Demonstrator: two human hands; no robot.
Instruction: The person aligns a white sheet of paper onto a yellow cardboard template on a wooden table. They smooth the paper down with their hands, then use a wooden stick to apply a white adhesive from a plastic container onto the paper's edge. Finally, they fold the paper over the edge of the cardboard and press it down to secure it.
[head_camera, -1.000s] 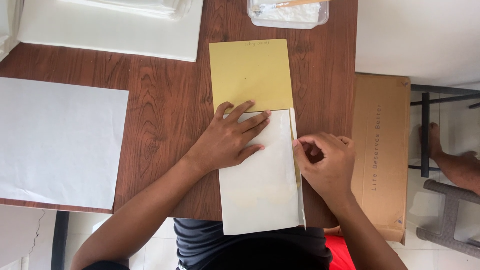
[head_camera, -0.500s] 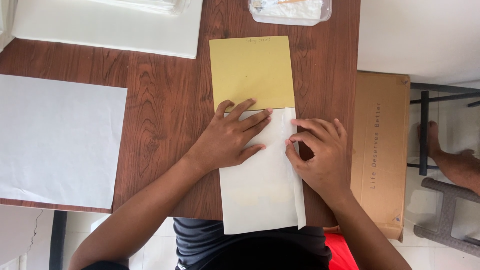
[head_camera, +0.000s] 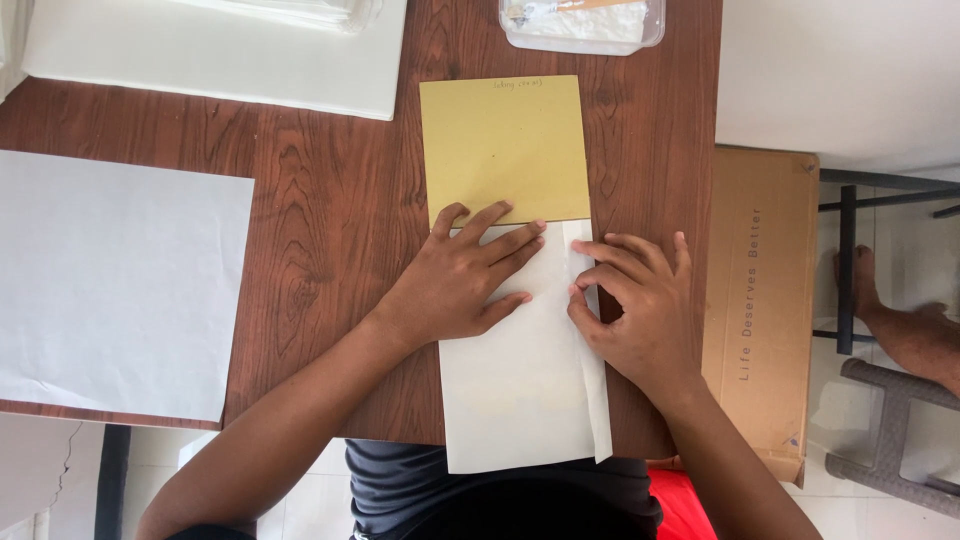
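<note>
On the wooden counter (head_camera: 330, 220) a white sheet of paper (head_camera: 520, 390) lies lengthwise toward the person, its near end reaching past the counter's front edge, with a narrow strip along its right side folded over. Its far end meets a yellow-brown card (head_camera: 503, 145) that lies flat just beyond it. The left hand (head_camera: 465, 280) rests palm down on the upper left part of the white sheet, fingers spread flat and pointing right; the index finger lies along the line where card and sheet meet. It grips nothing, only presses. The right hand (head_camera: 635, 305) sits at the sheet's right edge with the fingers curled inward, the fingertips and thumb meeting on the folded strip near its upper end, pinching or pressing the crease; which of the two cannot be told. To the left, well apart, a larger white sheet (head_camera: 115, 285) lies flat and overhangs the counter's near edge. At the far left a white board or pad (head_camera: 215, 60) lies on the counter, and at the far middle stands a clear plastic tub (head_camera: 585, 25) with white contents. Just to the right of the counter a brown cardboard box (head_camera: 760, 300) stands beside it. Further right, on the floor, another person's bare foot (head_camera: 860, 280) shows by dark chair legs.
</note>
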